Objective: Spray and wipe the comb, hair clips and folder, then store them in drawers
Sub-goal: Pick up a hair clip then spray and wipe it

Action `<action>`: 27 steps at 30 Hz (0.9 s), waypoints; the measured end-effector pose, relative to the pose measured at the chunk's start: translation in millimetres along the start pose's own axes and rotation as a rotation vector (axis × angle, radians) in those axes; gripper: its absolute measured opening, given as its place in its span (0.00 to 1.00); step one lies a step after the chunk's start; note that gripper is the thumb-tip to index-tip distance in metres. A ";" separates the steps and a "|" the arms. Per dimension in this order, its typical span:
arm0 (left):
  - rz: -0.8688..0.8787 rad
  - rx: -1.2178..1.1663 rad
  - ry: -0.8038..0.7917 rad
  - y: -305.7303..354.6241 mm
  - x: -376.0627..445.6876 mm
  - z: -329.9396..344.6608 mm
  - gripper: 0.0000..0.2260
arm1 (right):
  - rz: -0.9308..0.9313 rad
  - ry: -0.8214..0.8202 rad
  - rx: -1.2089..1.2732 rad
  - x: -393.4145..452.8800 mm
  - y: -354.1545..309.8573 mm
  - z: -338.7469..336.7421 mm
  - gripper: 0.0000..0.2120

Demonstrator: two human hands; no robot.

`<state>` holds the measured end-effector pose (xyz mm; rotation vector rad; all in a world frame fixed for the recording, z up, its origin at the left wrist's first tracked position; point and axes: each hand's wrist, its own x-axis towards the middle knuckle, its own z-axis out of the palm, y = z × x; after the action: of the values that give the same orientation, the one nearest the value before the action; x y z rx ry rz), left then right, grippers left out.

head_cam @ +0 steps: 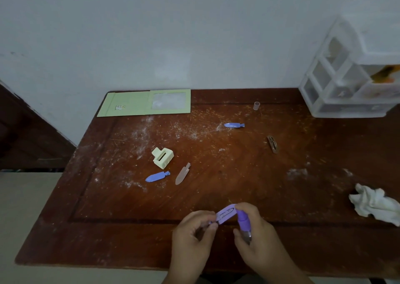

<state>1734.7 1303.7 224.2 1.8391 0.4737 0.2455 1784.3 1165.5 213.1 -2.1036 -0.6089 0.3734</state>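
Left hand (194, 231) pinches a purple clip (226, 214) at the near table (238, 164) edge, its face angled to the nozzle; right hand (253, 238) grips the sprayer (243, 221), apparently to wet it. Cloth (374, 203) waits right

Colours on my desk:
Lilac clip (226, 215) + purple sprayer (243, 221); 2 blue clips (157, 176) (233, 125), pink clip (183, 174), cream claw (162, 157), green folder (129, 104), white cloth (375, 203), red-brown table (238, 175).
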 end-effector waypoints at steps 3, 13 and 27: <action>0.003 -0.011 0.023 -1.3 -0.4 2.3 0.16 | 0.014 0.068 0.048 1.6 2.9 -2.1 0.20; -0.286 -0.368 0.150 -10.6 19.4 1.3 0.18 | 0.073 0.144 0.170 40.6 38.5 -9.8 0.23; -0.192 -0.532 0.057 78.6 54.3 73.9 0.16 | 0.185 0.593 -0.297 2.0 112.1 -124.6 0.23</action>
<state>1828.2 1243.7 271.5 1.2627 0.5597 0.2639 1876.8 1027.5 190.1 -2.4050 -0.1223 -0.2599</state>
